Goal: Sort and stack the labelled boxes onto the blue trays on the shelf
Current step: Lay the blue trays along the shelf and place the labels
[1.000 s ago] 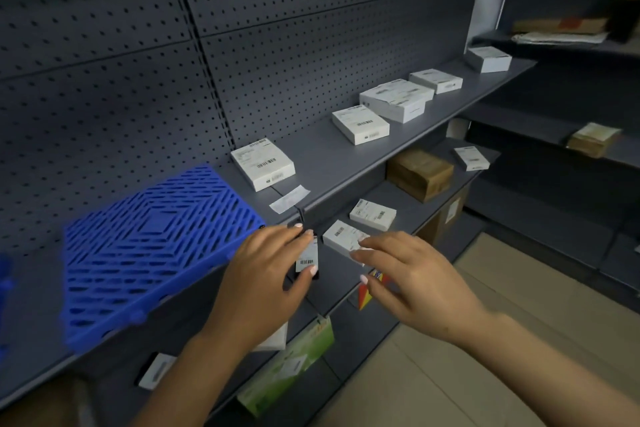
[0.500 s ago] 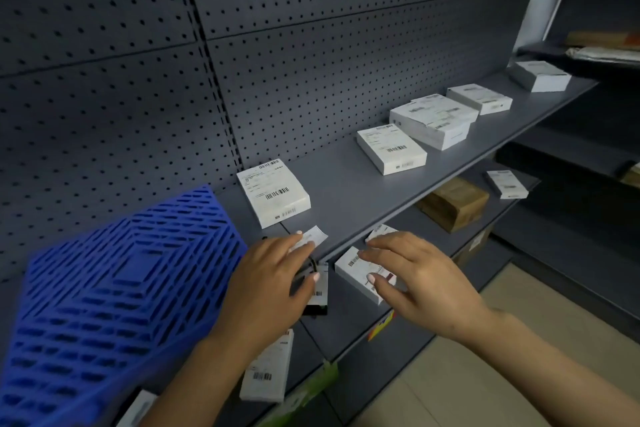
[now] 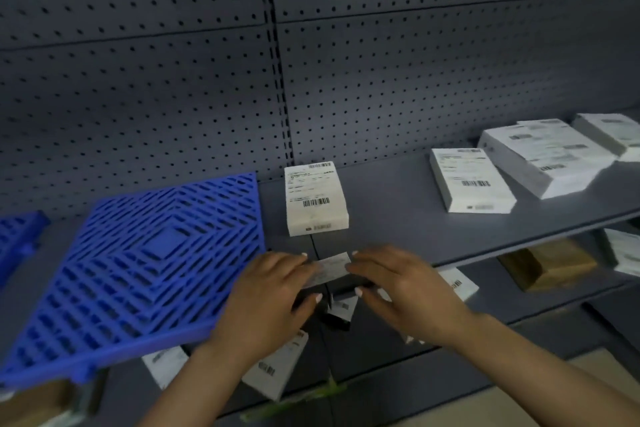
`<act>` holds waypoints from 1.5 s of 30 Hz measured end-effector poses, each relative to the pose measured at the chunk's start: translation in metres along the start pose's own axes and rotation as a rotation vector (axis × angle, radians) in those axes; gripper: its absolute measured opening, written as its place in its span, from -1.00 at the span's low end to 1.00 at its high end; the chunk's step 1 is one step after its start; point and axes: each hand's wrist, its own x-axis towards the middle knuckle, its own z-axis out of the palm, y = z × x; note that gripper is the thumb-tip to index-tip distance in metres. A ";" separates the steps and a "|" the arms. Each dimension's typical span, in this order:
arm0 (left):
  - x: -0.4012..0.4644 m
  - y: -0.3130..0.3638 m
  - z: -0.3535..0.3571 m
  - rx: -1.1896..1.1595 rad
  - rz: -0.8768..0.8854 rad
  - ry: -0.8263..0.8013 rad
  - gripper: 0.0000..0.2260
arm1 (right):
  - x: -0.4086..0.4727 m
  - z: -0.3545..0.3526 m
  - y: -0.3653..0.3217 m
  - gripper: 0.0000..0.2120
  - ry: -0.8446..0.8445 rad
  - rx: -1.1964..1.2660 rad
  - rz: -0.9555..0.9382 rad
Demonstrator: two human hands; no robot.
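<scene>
A blue slatted tray lies on the grey shelf at the left, and part of a second blue tray shows at the far left edge. Right of the tray lies a white labelled box. Further right are another white box, a stack of white boxes and one more box. At the shelf's front edge lies a small paper slip. My left hand pinches its left end and my right hand its right end, thumbs under the edge.
A perforated grey back panel rises behind the shelf. On the lower shelf lie white labelled boxes below my left wrist, another white box and a brown carton to the right. A pale floor shows at the bottom right.
Both hands rose from in front of the lower shelf to the upper shelf's front edge and closed in on the paper slip. The view swung left, so the boxes shifted right.
</scene>
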 end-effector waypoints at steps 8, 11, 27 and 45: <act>-0.003 0.027 0.012 0.070 -0.086 -0.040 -0.60 | 0.013 0.020 0.025 -0.61 -0.065 0.050 -0.135; -0.007 0.034 0.016 0.070 -0.107 -0.039 -0.67 | 0.010 0.024 0.032 -0.61 -0.081 0.097 -0.163; -0.027 0.068 0.023 0.033 -0.074 0.271 -0.73 | -0.003 0.023 0.049 -0.85 0.078 0.212 -0.289; -0.096 -0.010 -0.047 0.071 -0.139 0.356 -0.70 | 0.067 0.035 -0.065 -0.83 0.209 0.224 -0.355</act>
